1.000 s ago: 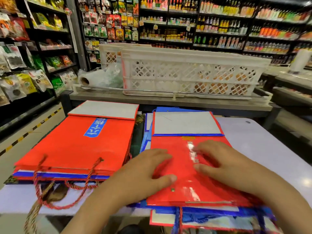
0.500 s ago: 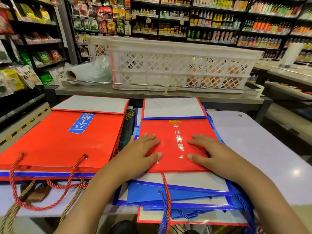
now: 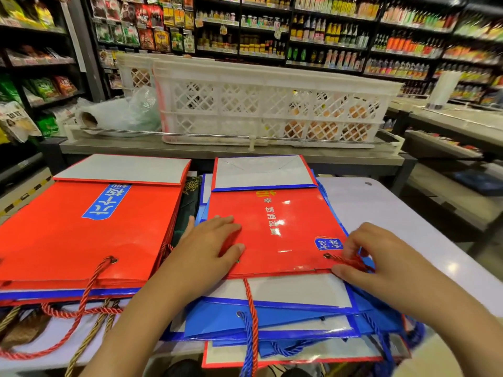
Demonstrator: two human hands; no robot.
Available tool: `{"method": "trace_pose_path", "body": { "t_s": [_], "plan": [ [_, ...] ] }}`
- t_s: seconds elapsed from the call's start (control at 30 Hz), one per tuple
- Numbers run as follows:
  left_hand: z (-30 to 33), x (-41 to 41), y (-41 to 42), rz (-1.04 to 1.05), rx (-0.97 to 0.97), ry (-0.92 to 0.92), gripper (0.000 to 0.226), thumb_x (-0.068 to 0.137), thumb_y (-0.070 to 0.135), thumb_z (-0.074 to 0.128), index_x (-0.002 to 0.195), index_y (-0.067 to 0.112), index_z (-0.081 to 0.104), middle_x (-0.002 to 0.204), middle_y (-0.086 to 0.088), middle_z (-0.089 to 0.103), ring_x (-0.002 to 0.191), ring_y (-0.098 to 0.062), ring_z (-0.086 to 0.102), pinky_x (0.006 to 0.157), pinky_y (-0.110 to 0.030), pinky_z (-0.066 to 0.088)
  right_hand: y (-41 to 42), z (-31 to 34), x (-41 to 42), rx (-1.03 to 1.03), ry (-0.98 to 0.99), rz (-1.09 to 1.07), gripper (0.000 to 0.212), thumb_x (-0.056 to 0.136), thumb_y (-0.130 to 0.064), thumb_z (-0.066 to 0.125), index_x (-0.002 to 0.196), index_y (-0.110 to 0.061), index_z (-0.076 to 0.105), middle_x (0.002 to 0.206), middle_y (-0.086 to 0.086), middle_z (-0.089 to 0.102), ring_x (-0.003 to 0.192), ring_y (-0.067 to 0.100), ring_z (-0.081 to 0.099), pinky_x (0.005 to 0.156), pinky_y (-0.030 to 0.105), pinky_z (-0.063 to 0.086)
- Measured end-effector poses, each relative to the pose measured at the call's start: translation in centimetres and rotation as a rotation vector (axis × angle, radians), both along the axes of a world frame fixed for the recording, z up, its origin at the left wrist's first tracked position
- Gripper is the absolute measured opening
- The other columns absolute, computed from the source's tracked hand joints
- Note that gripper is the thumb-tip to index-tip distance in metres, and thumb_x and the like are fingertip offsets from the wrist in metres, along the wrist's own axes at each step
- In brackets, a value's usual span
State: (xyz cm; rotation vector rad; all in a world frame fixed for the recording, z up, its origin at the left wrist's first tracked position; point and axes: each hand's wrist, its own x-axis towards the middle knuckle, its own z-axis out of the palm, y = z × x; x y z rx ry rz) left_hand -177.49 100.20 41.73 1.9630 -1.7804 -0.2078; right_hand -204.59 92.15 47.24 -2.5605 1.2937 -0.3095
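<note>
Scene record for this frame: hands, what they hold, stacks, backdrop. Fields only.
setting: shop aisle, white table
left hand: flat on top red bag
right hand: pinches red rope handle at the bag's near right corner
underneath: blue bags, fanned out
left stack: red bags, no hand on it
behind: white crate on a counter

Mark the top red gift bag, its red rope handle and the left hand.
top red gift bag (image 3: 285, 257): head view, glossy front face.
red rope handle (image 3: 343, 260): head view, twisted red strand.
left hand (image 3: 209, 240): head view, back of hand.
</note>
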Motion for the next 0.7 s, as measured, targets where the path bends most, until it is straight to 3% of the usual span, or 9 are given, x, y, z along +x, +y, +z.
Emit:
{"method": "trace_pose_path", "body": {
  "t_s": [0.1,0.2,0.27,0.33,0.4,0.5,0.63,0.7],
  "plan": [
    [0.2,-0.3,0.0,0.010,0.001,-0.039,0.072,0.080,0.060,0.023,0.144,0.032,0.038,0.154,0.012,0.029,0.144,-0.006,0.017,0.117,-0.036,-0.010,0.8,-0.2,0.4,-0.016,0.000,0.014,0.023,0.084,-0.048,0.061,0.075,-0.028,0.054,0.087,-0.015,0.053,0.085,-0.004,0.050,0.066,0.017,0.041],
    [0.4,-0.6,0.2,0.005,-0.060,-0.057,0.077,0.077,0.065,0.017,0.137,0.029,0.047,0.145,0.012,0.043,0.137,-0.007,0.033,0.117,-0.034,-0.003,1.6,0.4,1.1,0.047,-0.151,-0.032,0.015,0.086,-0.040,0.061,0.082,-0.027,0.055,0.076,-0.009,0.061,0.074,-0.001,0.057,0.062,0.019,0.046],
    [0.9,-1.1,0.7,-0.020,-0.141,-0.047,0.073,0.077,0.062,0.017,0.127,0.026,0.057,0.127,0.012,0.056,0.122,-0.010,0.047,0.114,-0.030,0.011,2.0,1.0,1.9,0.211,-0.323,-0.044,0.006,0.088,-0.028,0.063,0.089,-0.029,0.057,0.069,-0.002,0.064,0.066,0.007,0.061,0.062,0.021,0.048],
    [1.4,-2.0,1.2,-0.058,-0.213,-0.004,0.061,0.083,0.057,0.024,0.118,0.024,0.062,0.114,0.012,0.060,0.109,-0.012,0.053,0.104,-0.028,0.032,2.1,1.4,2.7,0.346,-0.466,-0.015,0.012,0.090,-0.015,0.060,0.091,-0.027,0.065,0.063,-0.002,0.064,0.059,0.011,0.060,0.059,0.019,0.048],
    [1.9,-3.3,1.7,-0.095,-0.259,0.042,0.052,0.086,0.053,0.029,0.111,0.024,0.065,0.106,0.013,0.061,0.102,-0.009,0.054,0.093,-0.032,0.042,2.0,1.7,3.2,0.443,-0.531,-0.014,0.024,0.092,-0.005,0.054,0.091,-0.022,0.072,0.071,-0.002,0.071,0.068,0.015,0.064,0.058,0.012,0.048],
    [2.3,-5.3,2.2,-0.118,-0.308,0.099,0.042,0.088,0.055,0.033,0.092,0.029,0.066,0.090,0.015,0.061,0.088,-0.008,0.053,0.083,-0.039,0.043,2.0,1.9,3.6,0.537,-0.538,0.017,0.027,0.089,0.002,0.056,0.096,-0.019,0.071,0.083,0.003,0.074,0.077,0.009,0.069,0.062,0.011,0.050],
    [2.5,-7.5,2.4,-0.066,-0.256,0.102,0.054,0.077,0.076,0.027,0.078,0.034,0.061,0.079,0.018,0.055,0.081,-0.002,0.047,0.079,-0.029,0.031,2.1,1.2,4.3,0.411,-0.555,0.011,0.015,0.078,-0.006,0.071,0.083,-0.020,0.071,0.072,0.009,0.070,0.069,0.024,0.067,0.068,0.034,0.056],
    [2.4,-8.3,2.3,-0.024,-0.228,0.117,0.055,0.072,0.081,0.025,0.076,0.036,0.058,0.081,0.019,0.055,0.084,0.000,0.046,0.079,-0.026,0.028,2.2,0.8,4.7,0.322,-0.580,-0.008,0.006,0.075,-0.015,0.075,0.074,-0.019,0.071,0.065,0.009,0.067,0.062,0.020,0.063,0.063,0.032,0.054]
  ]
}}
